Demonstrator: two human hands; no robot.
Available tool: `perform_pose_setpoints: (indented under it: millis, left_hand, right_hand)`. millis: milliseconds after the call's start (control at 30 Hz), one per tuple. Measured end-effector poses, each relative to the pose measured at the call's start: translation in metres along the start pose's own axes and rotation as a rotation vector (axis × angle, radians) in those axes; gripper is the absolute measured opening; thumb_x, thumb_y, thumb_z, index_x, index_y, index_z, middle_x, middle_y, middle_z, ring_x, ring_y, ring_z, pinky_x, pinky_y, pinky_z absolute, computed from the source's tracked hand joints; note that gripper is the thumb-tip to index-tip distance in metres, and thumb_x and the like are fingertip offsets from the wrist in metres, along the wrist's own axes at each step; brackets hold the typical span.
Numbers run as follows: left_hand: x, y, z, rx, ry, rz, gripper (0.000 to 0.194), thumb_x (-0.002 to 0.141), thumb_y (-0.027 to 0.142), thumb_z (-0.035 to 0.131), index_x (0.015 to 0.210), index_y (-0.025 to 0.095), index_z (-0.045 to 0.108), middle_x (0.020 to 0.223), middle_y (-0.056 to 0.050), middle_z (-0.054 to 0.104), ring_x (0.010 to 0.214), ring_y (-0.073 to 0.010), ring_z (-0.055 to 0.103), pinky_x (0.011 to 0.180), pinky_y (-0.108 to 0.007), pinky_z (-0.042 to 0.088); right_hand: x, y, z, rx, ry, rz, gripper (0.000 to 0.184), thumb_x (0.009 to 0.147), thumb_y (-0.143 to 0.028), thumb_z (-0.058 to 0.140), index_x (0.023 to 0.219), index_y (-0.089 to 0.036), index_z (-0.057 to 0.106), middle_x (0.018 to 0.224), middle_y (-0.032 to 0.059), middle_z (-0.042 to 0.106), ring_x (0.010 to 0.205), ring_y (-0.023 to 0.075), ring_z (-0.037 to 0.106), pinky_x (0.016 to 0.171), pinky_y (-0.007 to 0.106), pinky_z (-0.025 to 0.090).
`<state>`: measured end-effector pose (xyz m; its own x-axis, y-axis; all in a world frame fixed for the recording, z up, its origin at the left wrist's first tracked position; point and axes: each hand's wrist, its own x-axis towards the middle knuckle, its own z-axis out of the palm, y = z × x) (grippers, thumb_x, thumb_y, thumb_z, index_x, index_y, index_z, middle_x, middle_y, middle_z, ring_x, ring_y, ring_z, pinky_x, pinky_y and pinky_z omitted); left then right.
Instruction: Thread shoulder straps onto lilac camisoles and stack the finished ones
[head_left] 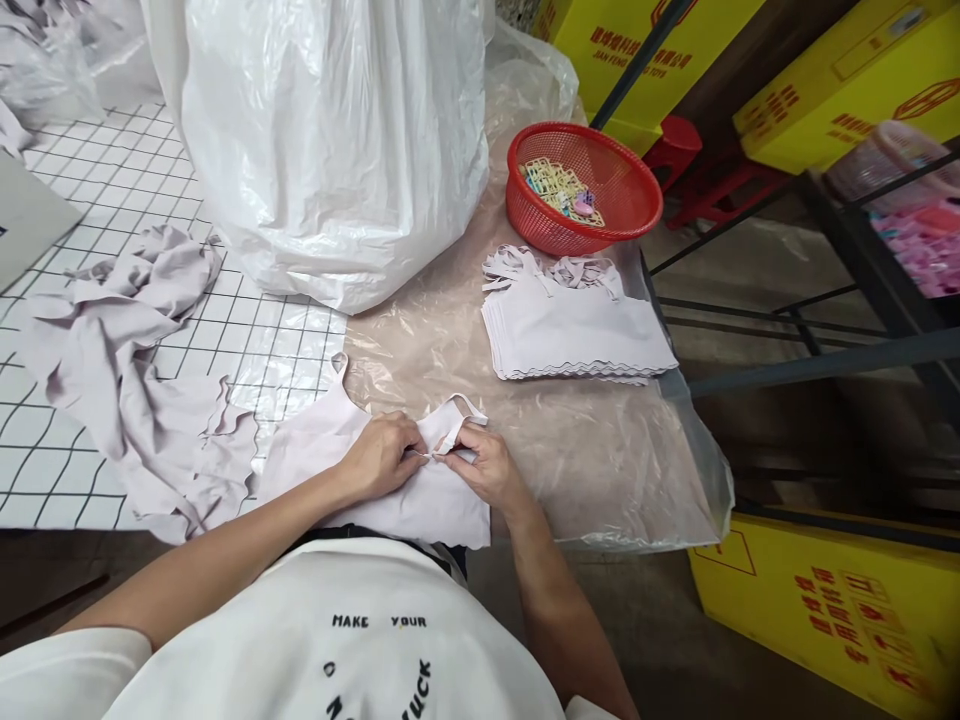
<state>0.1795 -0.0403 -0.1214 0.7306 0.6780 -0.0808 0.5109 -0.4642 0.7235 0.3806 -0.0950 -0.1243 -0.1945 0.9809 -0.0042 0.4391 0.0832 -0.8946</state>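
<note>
A pale lilac camisole [315, 440] with thin shoulder straps lies spread at the table's front edge, close to my body. My left hand [386, 455] pinches its fabric near the middle of the neckline. Close beside it, my right hand [484, 462] pinches the same camisole, with a strap looped over the fingers. Both sets of fingertips nearly meet; whatever small detail lies between them is too small to make out. Right of my hands rests a neat stack of folded camisoles [577, 325], straps bunched at the far side. Crumpled lilac garments [127, 370] lie to the left.
A large white plastic bag [330, 140] stands at the back. A red mesh basket [581, 190] holding small pale pieces sits behind the stack. Clear plastic sheeting [600, 470] covers the table's right part. Beyond are a dark metal frame [817, 355] and yellow boxes [840, 610].
</note>
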Motion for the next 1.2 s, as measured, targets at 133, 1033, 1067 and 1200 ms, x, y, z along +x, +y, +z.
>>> perform_pose_setpoints:
  millis: [133,1033,1067,1200]
  left_hand:
    - [0.003,0.002,-0.002,0.053,-0.018,-0.018,0.007,0.081,0.018,0.06,0.076,0.018,0.066,0.074,-0.006,0.067,0.079,-0.0222,0.059,0.075,-0.035,0.041]
    - [-0.058,-0.049,-0.015,0.272,0.445,0.289,0.026,0.098,0.02,0.045,0.12,0.016,0.059,0.128,-0.016,0.061,0.13,-0.0284,0.05,0.102,-0.047,0.049]
    - [-0.056,-0.051,-0.012,0.291,0.433,0.289,0.028,0.099,0.021,0.045,0.123,0.015,0.058,0.132,-0.016,0.06,0.135,-0.0295,0.047,0.105,-0.049,0.048]
    - [-0.053,-0.058,-0.004,0.361,0.374,0.224,0.039,0.1,0.03,0.045,0.134,0.013,0.054,0.142,-0.017,0.055,0.142,-0.032,0.041,0.11,-0.053,0.045]
  right_hand:
    - [0.003,0.001,0.009,0.021,0.026,0.002,0.013,0.085,-0.029,0.067,0.075,-0.02,0.067,0.075,0.0034,0.065,0.074,0.0179,0.06,0.071,0.031,0.046]
    - [0.156,-0.075,0.057,-0.696,-0.163,-0.409,0.032,0.089,-0.005,0.049,0.11,-0.019,0.068,0.121,0.0114,0.063,0.114,0.0251,0.054,0.092,0.036,0.047]
    - [0.171,-0.078,0.064,-0.787,-0.265,-0.424,0.03,0.088,-0.005,0.05,0.107,-0.019,0.069,0.121,0.0117,0.063,0.114,0.0258,0.054,0.09,0.036,0.047]
    - [0.195,-0.081,0.076,-0.934,-0.436,-0.351,0.023,0.088,-0.007,0.049,0.094,-0.017,0.068,0.105,0.0124,0.068,0.102,0.0255,0.058,0.081,0.034,0.045]
